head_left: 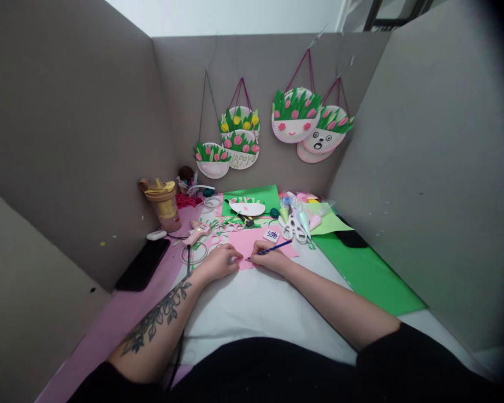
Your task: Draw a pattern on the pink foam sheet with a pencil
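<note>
A pink sheet of paper lies on the white table cover in front of me. My right hand pinches a dark blue pencil, its tip touching the sheet near the lower edge. On the sheet's left side rests my left hand, fingers bent and fingertips pressed onto the paper, holding it down. A small white card with dark lettering lies on the sheet just above my right hand. Behind it, a cut paper plate with paper grass lies near a green sheet.
White-handled scissors, glue bags and green sheets are at right. A pink glue gun, paper scraps, a tumbler and a black phone are at left. Paper-plate flower baskets hang on the grey partition.
</note>
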`<state>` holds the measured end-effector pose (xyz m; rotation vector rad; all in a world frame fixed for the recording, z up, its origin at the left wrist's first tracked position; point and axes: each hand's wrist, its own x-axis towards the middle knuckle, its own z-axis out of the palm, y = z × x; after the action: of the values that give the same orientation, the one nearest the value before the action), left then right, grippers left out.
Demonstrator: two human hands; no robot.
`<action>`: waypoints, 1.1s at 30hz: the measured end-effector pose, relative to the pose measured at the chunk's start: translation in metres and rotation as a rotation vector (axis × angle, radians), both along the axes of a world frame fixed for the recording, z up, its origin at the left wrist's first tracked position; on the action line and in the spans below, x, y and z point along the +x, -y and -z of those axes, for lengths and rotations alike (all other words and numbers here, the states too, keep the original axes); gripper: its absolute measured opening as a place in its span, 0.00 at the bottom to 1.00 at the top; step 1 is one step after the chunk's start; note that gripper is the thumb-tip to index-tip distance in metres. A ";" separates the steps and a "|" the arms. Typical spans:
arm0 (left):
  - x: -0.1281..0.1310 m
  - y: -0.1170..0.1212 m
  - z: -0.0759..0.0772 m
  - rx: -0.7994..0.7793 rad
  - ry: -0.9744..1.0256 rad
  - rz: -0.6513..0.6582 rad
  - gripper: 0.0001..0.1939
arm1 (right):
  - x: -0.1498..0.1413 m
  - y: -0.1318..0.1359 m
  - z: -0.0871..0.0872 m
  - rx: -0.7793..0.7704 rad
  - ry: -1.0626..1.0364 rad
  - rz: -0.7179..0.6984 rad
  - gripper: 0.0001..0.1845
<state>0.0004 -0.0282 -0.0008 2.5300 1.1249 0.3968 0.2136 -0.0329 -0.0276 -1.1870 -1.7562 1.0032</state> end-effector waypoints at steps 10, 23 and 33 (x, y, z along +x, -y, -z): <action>0.000 0.000 0.000 -0.001 -0.004 -0.009 0.17 | 0.003 0.002 -0.002 -0.099 -0.078 -0.070 0.05; 0.000 0.000 0.000 0.003 0.003 -0.007 0.16 | 0.003 0.002 -0.004 -0.047 -0.035 -0.085 0.05; 0.000 0.000 -0.001 0.000 -0.005 -0.006 0.17 | 0.002 0.001 -0.003 -0.125 -0.108 -0.069 0.05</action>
<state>0.0003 -0.0283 -0.0001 2.5297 1.1342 0.3916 0.2161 -0.0342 -0.0242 -1.1334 -1.6801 1.2109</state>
